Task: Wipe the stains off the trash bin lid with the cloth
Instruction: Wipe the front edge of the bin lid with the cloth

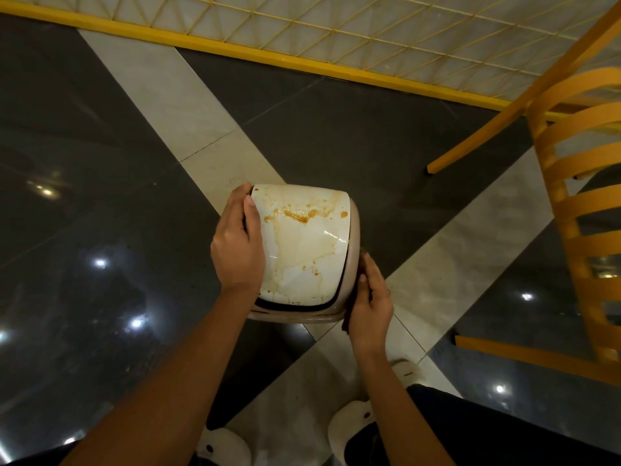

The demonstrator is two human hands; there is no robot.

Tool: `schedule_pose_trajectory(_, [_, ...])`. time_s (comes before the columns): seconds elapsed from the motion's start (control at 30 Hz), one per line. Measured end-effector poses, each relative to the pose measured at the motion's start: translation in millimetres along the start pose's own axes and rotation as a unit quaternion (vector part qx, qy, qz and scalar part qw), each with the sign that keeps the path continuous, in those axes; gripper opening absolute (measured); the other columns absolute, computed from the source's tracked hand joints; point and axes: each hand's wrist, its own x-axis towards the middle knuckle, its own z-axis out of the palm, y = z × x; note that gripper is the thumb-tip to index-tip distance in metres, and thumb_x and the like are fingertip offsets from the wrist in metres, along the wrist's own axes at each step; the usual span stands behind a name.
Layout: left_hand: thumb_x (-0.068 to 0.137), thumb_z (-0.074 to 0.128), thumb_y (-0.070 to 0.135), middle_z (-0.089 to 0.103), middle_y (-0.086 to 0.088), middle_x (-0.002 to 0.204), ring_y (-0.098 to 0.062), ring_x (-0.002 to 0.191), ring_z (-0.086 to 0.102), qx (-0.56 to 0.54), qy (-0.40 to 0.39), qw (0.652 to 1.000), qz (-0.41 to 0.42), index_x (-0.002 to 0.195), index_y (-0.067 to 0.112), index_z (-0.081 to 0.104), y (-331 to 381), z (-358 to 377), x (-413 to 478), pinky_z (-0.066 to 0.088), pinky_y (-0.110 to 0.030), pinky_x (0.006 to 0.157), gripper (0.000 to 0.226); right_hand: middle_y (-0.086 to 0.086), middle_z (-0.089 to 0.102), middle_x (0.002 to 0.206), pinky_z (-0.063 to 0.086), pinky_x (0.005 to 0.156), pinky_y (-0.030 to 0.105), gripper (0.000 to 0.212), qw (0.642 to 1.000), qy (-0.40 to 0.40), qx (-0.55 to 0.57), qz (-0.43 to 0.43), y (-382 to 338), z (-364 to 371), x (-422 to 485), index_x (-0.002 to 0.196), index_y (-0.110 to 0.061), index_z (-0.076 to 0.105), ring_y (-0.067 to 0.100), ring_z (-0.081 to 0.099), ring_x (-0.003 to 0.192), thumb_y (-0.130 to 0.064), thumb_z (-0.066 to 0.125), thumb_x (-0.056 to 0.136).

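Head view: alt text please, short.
Seen from above, a white trash bin lid streaked with brown stains is gripped at its left edge by the left hand, while the right hand holds a dark cloth against its right rim. A yellow chair stands to the right.

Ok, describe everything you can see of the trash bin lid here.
The trash bin lid is a glossy white plastic-looking flap in a beige frame, dark gap between. Orange-brown stains and pale streaks cover the flap. Held above the floor: the left hand grips its left edge, the right hand presses a dark cloth against its right rim.
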Motion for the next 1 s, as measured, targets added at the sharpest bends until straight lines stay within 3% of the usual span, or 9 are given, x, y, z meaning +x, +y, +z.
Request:
schedule_pose_trajectory(0.1, [0.099, 0.033, 0.037, 0.056, 0.005, 0.13, -0.013, 0.116, 0.054, 0.0, 0.001, 1.0, 0.003, 0.13, 0.024, 0.051, -0.5, 0.1, 0.4, 0.045, -0.026, 0.092, 0.038, -0.001, 0.051, 0.135, 0.035, 0.109, 0.032, 0.037, 0.999, -0.031, -0.038, 0.021, -8.7, 1.6, 36.7, 0.131, -0.017, 0.05, 0.011, 0.043, 0.127, -0.007, 0.039, 0.097])
schedule_pose_trajectory(0.23, [0.099, 0.033, 0.036, 0.056, 0.005, 0.13, -0.012, 0.117, 0.053, 0.002, 0.0, 1.0, 0.007, 0.13, 0.024, 0.051, -1.2, 0.4, 0.0, 0.043, -0.023, 0.091, 0.038, -0.001, 0.049, 0.138, 0.029, 0.105, 0.017, 0.038, 0.997, -0.057, -0.061, 0.002, -15.4, 5.0, 56.4, 0.133, -0.016, 0.049, 0.004, 0.04, 0.126, -0.007, 0.039, 0.097])
schedule_pose_trajectory(0.4, [0.099, 0.033, 0.037, 0.056, 0.005, 0.131, -0.012, 0.118, 0.053, 0.0, -0.004, 1.0, 0.005, 0.131, 0.022, 0.051, -1.2, 0.0, -0.3, 0.044, -0.025, 0.093, 0.039, -0.009, 0.047, 0.137, 0.033, 0.108, 0.02, 0.04, 0.999, -0.016, -0.035, -0.026, 2.0, -1.8, 11.1, 0.131, -0.027, 0.043, 0.001, 0.04, 0.128, -0.006, 0.04, 0.097])
schedule_pose_trajectory(0.53, [0.099, 0.033, 0.036, 0.057, 0.004, 0.13, -0.014, 0.118, 0.054, 0.001, 0.001, 1.0, 0.007, 0.13, 0.022, 0.052, 0.7, -0.8, -0.7, 0.047, -0.031, 0.095, 0.038, -0.008, 0.048, 0.135, 0.031, 0.103, 0.009, 0.039, 0.998, 0.039, -0.015, -0.041, 7.1, 4.0, -23.7, 0.131, -0.021, 0.045, -0.003, 0.04, 0.127, -0.004, 0.041, 0.096])
schedule_pose_trajectory(0.63, [0.099, 0.034, 0.034, 0.057, 0.005, 0.13, -0.013, 0.117, 0.054, 0.004, 0.004, 1.0, 0.008, 0.129, 0.022, 0.052, 2.5, -0.4, -1.2, 0.045, -0.026, 0.094, 0.037, -0.007, 0.049, 0.132, 0.031, 0.1, 0.006, 0.037, 0.999, 0.03, -0.043, -0.012, 0.4, 4.8, -4.9, 0.13, -0.019, 0.048, 0.002, 0.043, 0.124, -0.004, 0.04, 0.097])
schedule_pose_trajectory(0.8, [0.099, 0.035, 0.034, 0.057, 0.004, 0.13, -0.014, 0.117, 0.055, 0.004, 0.005, 1.0, 0.005, 0.129, 0.022, 0.053, 1.6, -0.4, -0.8, 0.043, -0.023, 0.091, 0.037, 0.001, 0.052, 0.134, 0.037, 0.107, 0.034, 0.037, 0.997, -0.028, -0.067, 0.03, -7.4, -1.5, 32.7, 0.131, -0.018, 0.051, 0.014, 0.046, 0.125, -0.008, 0.038, 0.098])
schedule_pose_trajectory(0.87, [0.099, 0.034, 0.035, 0.057, 0.004, 0.13, -0.014, 0.116, 0.055, 0.002, 0.004, 1.0, 0.009, 0.129, 0.022, 0.053, 1.1, -0.4, -0.9, 0.046, -0.028, 0.093, 0.037, -0.002, 0.051, 0.135, 0.037, 0.107, 0.029, 0.038, 0.998, -0.016, -0.06, 0.011, -6.1, -2.0, 18.2, 0.132, -0.019, 0.049, 0.011, 0.045, 0.126, -0.008, 0.039, 0.098])
schedule_pose_trajectory(1.0, [0.099, 0.035, 0.035, 0.058, 0.003, 0.129, -0.015, 0.117, 0.055, -0.001, 0.01, 1.0, 0.006, 0.129, 0.022, 0.053, 0.2, 0.3, -0.6, 0.048, -0.033, 0.095, 0.038, -0.005, 0.048, 0.137, 0.031, 0.102, 0.007, 0.039, 0.998, 0.051, -0.028, 0.006, 3.8, 0.2, -41.6, 0.131, -0.021, 0.045, 0.005, 0.041, 0.129, -0.004, 0.041, 0.096])
